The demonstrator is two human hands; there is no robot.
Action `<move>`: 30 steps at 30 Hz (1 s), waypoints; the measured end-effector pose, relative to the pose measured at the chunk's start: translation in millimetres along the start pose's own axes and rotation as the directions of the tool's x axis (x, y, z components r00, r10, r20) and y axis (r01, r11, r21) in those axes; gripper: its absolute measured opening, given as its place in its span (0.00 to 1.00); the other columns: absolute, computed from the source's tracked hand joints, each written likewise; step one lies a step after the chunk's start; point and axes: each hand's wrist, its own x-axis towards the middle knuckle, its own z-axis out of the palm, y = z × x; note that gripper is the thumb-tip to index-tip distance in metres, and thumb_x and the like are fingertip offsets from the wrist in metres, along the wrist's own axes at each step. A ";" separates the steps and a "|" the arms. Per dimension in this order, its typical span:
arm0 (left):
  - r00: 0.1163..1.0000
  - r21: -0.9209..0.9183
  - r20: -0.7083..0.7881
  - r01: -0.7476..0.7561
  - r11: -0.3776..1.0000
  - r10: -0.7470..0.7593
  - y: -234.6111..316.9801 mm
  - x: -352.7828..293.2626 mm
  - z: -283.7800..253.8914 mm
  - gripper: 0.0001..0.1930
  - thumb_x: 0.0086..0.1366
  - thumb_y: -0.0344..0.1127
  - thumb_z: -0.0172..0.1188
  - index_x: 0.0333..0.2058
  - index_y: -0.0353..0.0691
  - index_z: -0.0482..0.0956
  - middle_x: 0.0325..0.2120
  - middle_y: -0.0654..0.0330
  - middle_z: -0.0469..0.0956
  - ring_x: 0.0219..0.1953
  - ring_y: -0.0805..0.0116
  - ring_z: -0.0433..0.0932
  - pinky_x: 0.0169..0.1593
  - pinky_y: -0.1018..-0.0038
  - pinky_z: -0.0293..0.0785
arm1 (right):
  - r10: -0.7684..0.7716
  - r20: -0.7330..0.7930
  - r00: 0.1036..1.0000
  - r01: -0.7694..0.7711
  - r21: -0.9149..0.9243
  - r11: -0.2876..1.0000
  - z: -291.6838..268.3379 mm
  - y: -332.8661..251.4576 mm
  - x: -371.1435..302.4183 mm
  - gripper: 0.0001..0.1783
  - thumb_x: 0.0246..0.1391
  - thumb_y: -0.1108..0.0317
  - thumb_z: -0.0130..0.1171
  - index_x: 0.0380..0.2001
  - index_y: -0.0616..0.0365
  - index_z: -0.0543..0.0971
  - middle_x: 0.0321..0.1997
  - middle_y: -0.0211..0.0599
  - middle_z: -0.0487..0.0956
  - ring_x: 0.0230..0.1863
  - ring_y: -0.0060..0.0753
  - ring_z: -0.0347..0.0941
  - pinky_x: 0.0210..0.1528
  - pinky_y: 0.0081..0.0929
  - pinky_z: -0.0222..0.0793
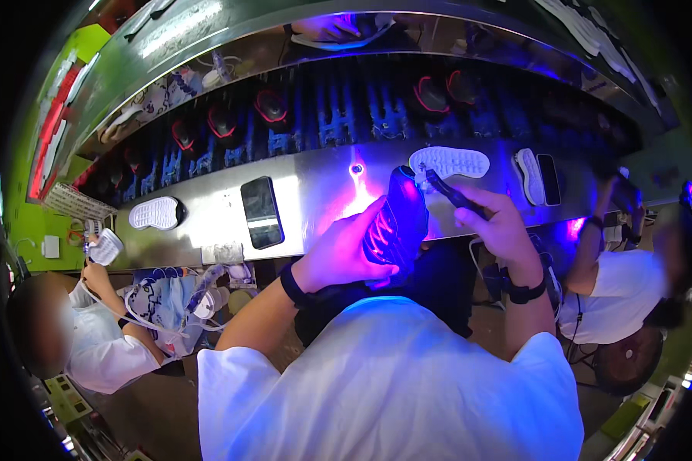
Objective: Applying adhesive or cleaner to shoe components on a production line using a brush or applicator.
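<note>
A shiny metal table (211,207) is lit up. The left hand's (344,247) fingers hold a dark shoe (409,209), at three o'clock from a black phone (262,213) and seven from a white sole (450,163). The right hand's (504,228) fingers hold a black tool (452,192) at the shoe's two o'clock.

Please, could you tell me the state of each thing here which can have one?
Left hand: closed around the shoe.
Right hand: closed on the brush.
Shoe: held up, purple-lit.
Brush: held, head near the shoe; contact unclear.
Left phone: flat, screen dark.
Right phone: flat, screen dark.
Middle sole: lying flat.
Left sole: lying flat.
</note>
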 end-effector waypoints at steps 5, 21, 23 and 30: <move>0.999 -0.174 0.036 0.014 0.985 -0.008 22.9 10.5 5.2 0.56 0.46 0.46 0.79 0.69 0.34 0.54 0.56 0.49 0.74 0.58 0.59 0.76 0.63 0.65 0.70 | 0.077 -0.028 0.997 -0.074 0.080 0.994 -10.6 7.1 -19.4 0.25 0.58 0.77 0.61 0.59 0.62 0.75 0.46 0.31 0.81 0.43 0.22 0.75 0.49 0.24 0.72; 0.920 -0.670 0.156 0.366 0.646 -0.360 17.6 23.4 31.7 0.34 0.58 0.33 0.71 0.59 0.30 0.66 0.50 0.56 0.77 0.52 0.69 0.77 0.58 0.70 0.73 | 0.086 -0.087 0.992 -0.068 0.187 0.980 7.3 64.5 -32.6 0.22 0.59 0.74 0.63 0.58 0.62 0.77 0.35 0.26 0.78 0.31 0.17 0.71 0.36 0.20 0.70; 0.913 -0.691 0.156 0.373 0.620 -0.377 19.3 22.8 31.3 0.33 0.58 0.32 0.71 0.59 0.31 0.66 0.50 0.56 0.77 0.51 0.69 0.78 0.57 0.70 0.74 | 0.073 -0.102 0.992 -0.058 0.147 0.988 8.7 66.6 -33.9 0.22 0.59 0.74 0.63 0.57 0.62 0.77 0.35 0.27 0.78 0.31 0.17 0.71 0.36 0.20 0.70; 0.929 -0.737 0.128 0.323 0.593 -0.346 7.9 21.5 24.5 0.34 0.61 0.32 0.67 0.63 0.33 0.62 0.51 0.56 0.76 0.52 0.68 0.77 0.57 0.70 0.74 | 0.210 0.053 0.976 -0.216 0.177 0.960 0.4 52.6 -71.7 0.22 0.59 0.76 0.61 0.58 0.62 0.76 0.36 0.29 0.79 0.32 0.18 0.72 0.37 0.21 0.70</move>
